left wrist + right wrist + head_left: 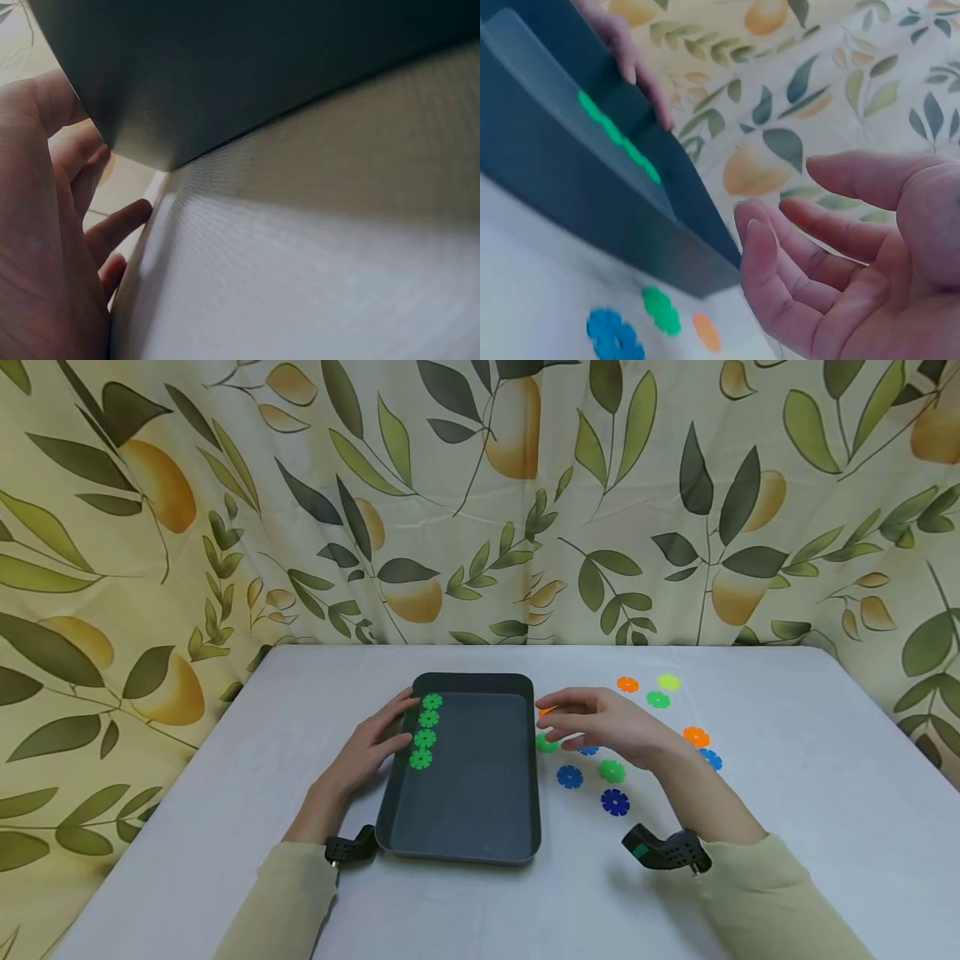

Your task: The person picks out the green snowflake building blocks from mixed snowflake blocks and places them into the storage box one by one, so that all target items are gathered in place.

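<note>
A dark grey rectangular tray (pixel 480 810) lies on the white table. Along its left side, several green notched discs (pixel 425 738) form a column inside. My left hand (pixel 369 745) rests at the tray's left rim with relaxed fingers; in the left wrist view, its fingertips are right at the tray's corner. Over the right rim hovers my right hand (pixel 600 722), its fingers loosely bent and nothing between them in the right wrist view. Beneath and beside it lie loose discs, among them a blue disc (pixel 570 777), a green disc (pixel 612 771) and a dark blue disc (pixel 616 802).
Farther right on the table are more discs: an orange disc (pixel 696 737), a blue one partly behind the right forearm, and at the back a yellow disc (pixel 669 682), a green disc (pixel 658 699) and another orange one. A leaf-and-fruit patterned curtain (pixel 480 527) hangs behind the table.
</note>
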Available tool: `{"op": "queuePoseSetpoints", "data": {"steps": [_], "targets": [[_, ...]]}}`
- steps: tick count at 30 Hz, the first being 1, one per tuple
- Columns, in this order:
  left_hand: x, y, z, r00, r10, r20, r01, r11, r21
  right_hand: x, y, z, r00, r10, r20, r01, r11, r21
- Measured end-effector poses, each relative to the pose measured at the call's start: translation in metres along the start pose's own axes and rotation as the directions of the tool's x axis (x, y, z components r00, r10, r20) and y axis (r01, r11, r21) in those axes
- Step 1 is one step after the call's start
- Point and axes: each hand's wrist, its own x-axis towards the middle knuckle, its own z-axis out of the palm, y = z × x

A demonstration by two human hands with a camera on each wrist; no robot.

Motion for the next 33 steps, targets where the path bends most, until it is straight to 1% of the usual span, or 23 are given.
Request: {"op": "queuePoseSetpoints", "data": {"steps": [4, 7, 8, 13, 14, 15, 20, 24, 33], "targets": [[0.002, -0.021, 0.004, 1.0, 0.0, -0.007, 0.0, 1.0, 0.01, -0.012, 0.008, -0.008, 1.0, 0.014, -0.014, -0.014, 1.0, -0.01], [0.001, -0.028, 0.005, 1.0, 0.01, -0.009, -0.01, 1.0, 0.015, -0.019, 0.015, -0.014, 0.999, 0.026, -0.02, -0.026, 1.0, -0.011], [0.0, -0.023, 0.005, 1.0, 0.008, -0.009, -0.008, 1.0, 0.01, -0.021, 0.017, -0.016, 0.999, 0.029, -0.022, -0.029, 1.0, -0.011], [0.001, -0.023, 0.005, 1.0, 0.005, -0.007, -0.005, 1.0, 0.016, -0.031, 0.027, -0.024, 0.998, 0.05, -0.036, -0.05, 0.998, -0.025], [0.001, -0.023, 0.005, 1.0, 0.005, -0.006, -0.005, 1.0, 0.017, -0.033, 0.029, -0.025, 0.998, 0.053, -0.043, -0.054, 0.998, -0.033], [0.002, -0.029, 0.005, 1.0, 0.01, -0.007, -0.01, 1.0, 0.023, -0.035, 0.03, -0.026, 0.997, 0.056, -0.049, -0.058, 0.997, -0.041], [0.002, -0.031, 0.004, 1.0, 0.016, -0.007, -0.016, 1.0, 0.017, -0.04, 0.037, -0.031, 0.995, 0.063, -0.078, -0.069, 0.995, -0.074], [0.002, -0.031, 0.004, 1.0, 0.013, -0.004, -0.013, 1.0, 0.013, -0.043, 0.041, -0.034, 0.994, 0.07, -0.085, -0.077, 0.994, -0.078], [0.004, -0.03, 0.003, 1.0, 0.013, -0.012, -0.013, 0.999, 0.036, -0.043, 0.049, -0.041, 0.991, 0.09, -0.1, -0.101, 0.989, -0.112]]}}
